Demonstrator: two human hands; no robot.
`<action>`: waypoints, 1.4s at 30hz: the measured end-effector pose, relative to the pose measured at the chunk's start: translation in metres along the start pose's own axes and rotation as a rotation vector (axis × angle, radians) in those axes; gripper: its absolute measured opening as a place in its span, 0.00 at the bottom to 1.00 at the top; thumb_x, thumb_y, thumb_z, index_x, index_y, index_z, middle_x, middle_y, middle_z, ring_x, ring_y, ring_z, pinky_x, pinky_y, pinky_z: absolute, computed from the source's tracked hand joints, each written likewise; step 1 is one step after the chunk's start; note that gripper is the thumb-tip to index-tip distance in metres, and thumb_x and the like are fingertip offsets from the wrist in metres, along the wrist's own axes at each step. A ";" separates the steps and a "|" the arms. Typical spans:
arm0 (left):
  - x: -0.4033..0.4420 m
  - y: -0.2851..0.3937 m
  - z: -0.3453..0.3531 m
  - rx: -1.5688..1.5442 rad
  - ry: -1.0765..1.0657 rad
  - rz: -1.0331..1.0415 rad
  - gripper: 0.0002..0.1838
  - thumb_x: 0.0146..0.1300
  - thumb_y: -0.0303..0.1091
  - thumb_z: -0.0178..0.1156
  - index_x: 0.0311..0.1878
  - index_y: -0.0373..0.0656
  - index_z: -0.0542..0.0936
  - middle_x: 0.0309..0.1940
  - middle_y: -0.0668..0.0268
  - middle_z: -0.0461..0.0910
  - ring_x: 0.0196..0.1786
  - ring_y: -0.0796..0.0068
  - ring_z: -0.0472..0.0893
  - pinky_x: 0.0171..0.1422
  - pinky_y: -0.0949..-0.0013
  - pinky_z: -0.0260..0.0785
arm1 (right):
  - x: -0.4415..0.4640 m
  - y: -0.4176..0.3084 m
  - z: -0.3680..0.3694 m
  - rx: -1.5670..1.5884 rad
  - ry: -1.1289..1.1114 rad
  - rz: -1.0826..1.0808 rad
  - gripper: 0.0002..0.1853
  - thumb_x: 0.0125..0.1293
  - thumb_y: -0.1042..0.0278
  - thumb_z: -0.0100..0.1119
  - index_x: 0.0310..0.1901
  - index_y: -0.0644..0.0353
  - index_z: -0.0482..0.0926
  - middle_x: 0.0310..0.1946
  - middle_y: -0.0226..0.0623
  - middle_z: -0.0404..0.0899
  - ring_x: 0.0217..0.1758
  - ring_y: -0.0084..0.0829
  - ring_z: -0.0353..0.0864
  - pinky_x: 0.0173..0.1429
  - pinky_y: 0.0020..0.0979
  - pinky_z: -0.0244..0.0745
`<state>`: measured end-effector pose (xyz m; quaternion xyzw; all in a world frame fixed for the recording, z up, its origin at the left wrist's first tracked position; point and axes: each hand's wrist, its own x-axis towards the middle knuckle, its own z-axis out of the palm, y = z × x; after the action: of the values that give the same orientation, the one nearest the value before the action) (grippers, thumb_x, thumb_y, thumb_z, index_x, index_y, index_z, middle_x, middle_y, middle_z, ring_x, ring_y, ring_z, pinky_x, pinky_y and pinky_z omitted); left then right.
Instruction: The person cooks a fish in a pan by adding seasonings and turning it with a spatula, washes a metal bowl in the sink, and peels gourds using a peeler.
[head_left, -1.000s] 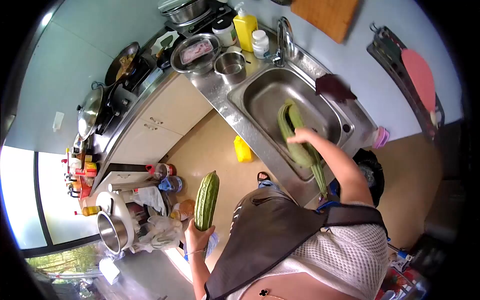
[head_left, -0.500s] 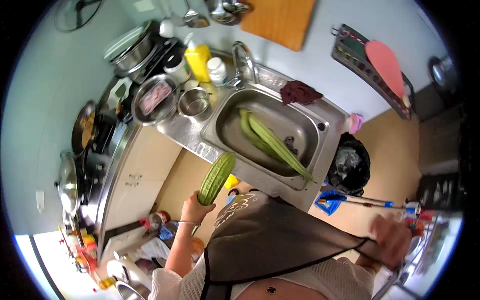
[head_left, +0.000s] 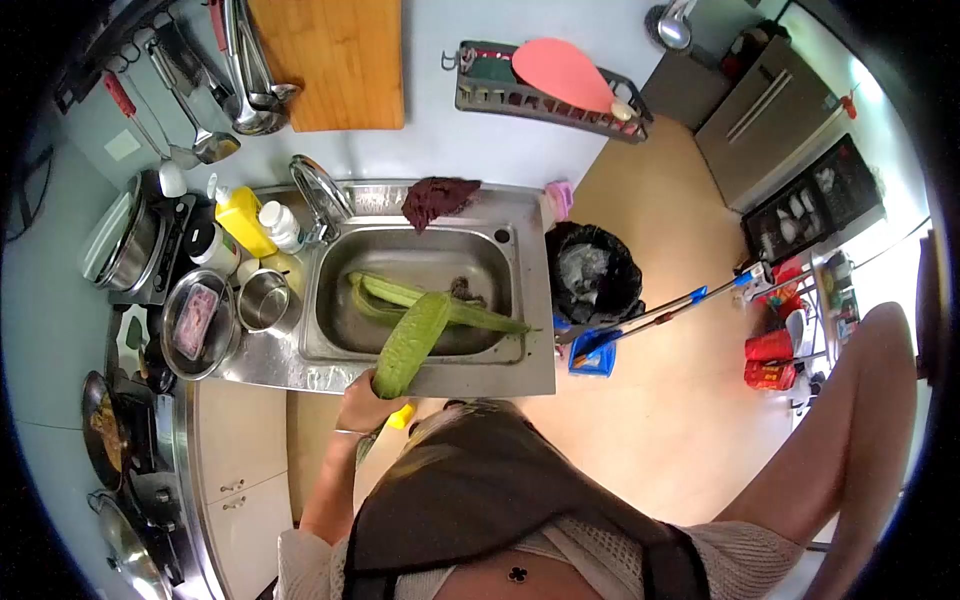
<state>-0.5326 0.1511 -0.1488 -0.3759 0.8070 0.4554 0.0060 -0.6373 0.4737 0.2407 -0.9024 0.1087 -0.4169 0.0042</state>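
Note:
My left hand [head_left: 367,403] is closed around the lower end of a thick green gourd [head_left: 413,345] with lumpy, ridged skin. It is tilted up and away from me, its upper end overlapping the sink in view. Two long, slim green gourds [head_left: 385,290] lie in the metal sink [head_left: 330,335], partly hidden by the held one. A dark apron [head_left: 470,500] covers my front. My right arm [head_left: 850,430] is raised and bent at the far right, with its hand out of view.
Left of the sink stand a small metal pot [head_left: 266,300], a bowl with packaged meat [head_left: 196,320] and a yellow pump bottle [head_left: 243,220]. A dark red cloth [head_left: 438,203] lies behind the sink. To the right are a black-lined bin [head_left: 595,275] and a blue dustpan [head_left: 592,358].
The view has swung right. My right hand, earlier at the apron's right edge, has left view as that arm rose. The held gourd now overlaps the sink; the apron hangs lower.

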 end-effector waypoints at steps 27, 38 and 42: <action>-0.017 0.023 -0.060 -0.642 0.138 0.283 0.36 0.40 0.24 0.64 0.56 0.39 0.60 0.39 0.67 0.70 0.42 0.76 0.69 0.48 0.71 0.64 | -0.318 0.252 -0.186 -1.766 0.450 1.175 0.08 0.58 0.68 0.50 0.32 0.62 0.75 0.23 0.34 0.76 0.25 0.25 0.74 0.31 0.31 0.68; 0.063 0.085 0.013 -0.871 -0.698 0.042 0.24 0.53 0.34 0.53 0.52 0.35 0.63 0.33 0.56 0.75 0.28 0.69 0.77 0.33 0.69 0.73 | -0.277 0.147 -0.061 -0.225 1.323 1.126 0.13 0.62 0.76 0.43 0.49 0.66 0.63 0.41 0.44 0.73 0.27 0.26 0.73 0.32 0.23 0.70; 0.064 0.081 0.037 -0.971 -0.768 -0.056 0.20 0.56 0.43 0.51 0.42 0.34 0.70 0.30 0.58 0.75 0.28 0.71 0.77 0.33 0.70 0.73 | -0.289 0.134 -0.013 -0.229 1.437 1.280 0.18 0.60 0.80 0.41 0.53 0.64 0.59 0.39 0.42 0.72 0.29 0.28 0.72 0.35 0.26 0.70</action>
<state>-0.6406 0.1646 -0.1341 -0.1661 0.4378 0.8730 0.1364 -0.8548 0.4021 0.0187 -0.1972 0.5961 -0.7747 0.0751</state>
